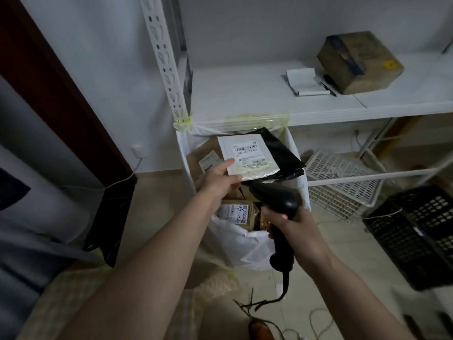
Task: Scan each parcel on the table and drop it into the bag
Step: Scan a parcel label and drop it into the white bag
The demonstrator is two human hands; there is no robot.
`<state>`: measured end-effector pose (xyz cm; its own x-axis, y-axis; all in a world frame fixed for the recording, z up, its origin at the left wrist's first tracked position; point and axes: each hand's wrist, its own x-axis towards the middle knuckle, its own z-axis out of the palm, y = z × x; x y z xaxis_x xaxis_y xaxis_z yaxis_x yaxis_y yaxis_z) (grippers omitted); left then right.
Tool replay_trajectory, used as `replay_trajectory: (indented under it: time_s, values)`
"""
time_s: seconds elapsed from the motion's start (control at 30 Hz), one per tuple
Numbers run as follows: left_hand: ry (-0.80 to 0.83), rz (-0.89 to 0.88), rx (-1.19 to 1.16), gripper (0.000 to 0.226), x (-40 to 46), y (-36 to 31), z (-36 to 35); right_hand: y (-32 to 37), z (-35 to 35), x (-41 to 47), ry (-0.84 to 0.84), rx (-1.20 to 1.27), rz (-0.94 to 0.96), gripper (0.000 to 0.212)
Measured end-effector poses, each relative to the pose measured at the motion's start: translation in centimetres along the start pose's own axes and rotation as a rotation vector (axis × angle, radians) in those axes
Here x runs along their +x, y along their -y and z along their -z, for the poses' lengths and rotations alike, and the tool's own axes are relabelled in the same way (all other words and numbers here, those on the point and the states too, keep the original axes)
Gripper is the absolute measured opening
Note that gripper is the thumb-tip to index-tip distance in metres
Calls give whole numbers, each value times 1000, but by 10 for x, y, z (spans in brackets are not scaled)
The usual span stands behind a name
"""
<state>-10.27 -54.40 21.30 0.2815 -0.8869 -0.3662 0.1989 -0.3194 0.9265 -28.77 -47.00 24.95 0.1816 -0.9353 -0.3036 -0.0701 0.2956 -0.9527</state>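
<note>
Above the white bag [245,244], the left hand [220,179] is pinching a black mailer [277,153]; just beside, the right hand [291,223] is gripping a barcode scanner [277,196].

— Where are your hands right now?

— Your left hand [221,179] is stretched forward and up from the lower left, forearm bare, wrist nearly straight. Its thumb lies on top of the black parcel [263,154] and the fingers curl beneath its near corner, so you pinch it at the edge.

— And your other one?

— Your right hand [290,223] comes in from the lower right, lower and nearer to you than the left. Its fingers wrap round the grip of the scanner [279,204], with the wrist bent slightly inward. Your two hands are near each other but not touching.
</note>
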Motion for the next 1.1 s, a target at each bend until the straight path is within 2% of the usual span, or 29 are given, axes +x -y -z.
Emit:
replay_trajectory:
  time_s: [0.13, 0.3, 0.43, 0.57, 0.63, 0.73, 0.87, 1.1]
  values:
    - [-12, 43, 93, 60, 35, -3, -24, 6, 15, 33, 50, 10, -11, 11]
    - [-125, 79, 299, 55, 72, 3, -47, 15, 38, 68, 76, -22, -27, 10]
    - [-154, 53, 429, 54, 87, 10, -55, 15, 51, 91, 120, -12, -45, 3]
    - [-195, -5, 489, 44, 83, 11, -45, 16, 51, 102, 183, -14, -38, 12]
    - [-247, -50, 539, 41, 69, 13, -29, 17, 44, 105, 240, -37, -36, 14]
    - [-396, -76, 645, 35, 34, 21, 7, 19, 19, 102, 357, -53, -59, 5]
    - [-542, 77, 859, 19, -29, 40, 61, 16, -27, 86, 548, -151, -63, 7]
    - [-860, 256, 818, 21, -181, 97, 138, 2, -107, 3, 882, -323, -24, 13]
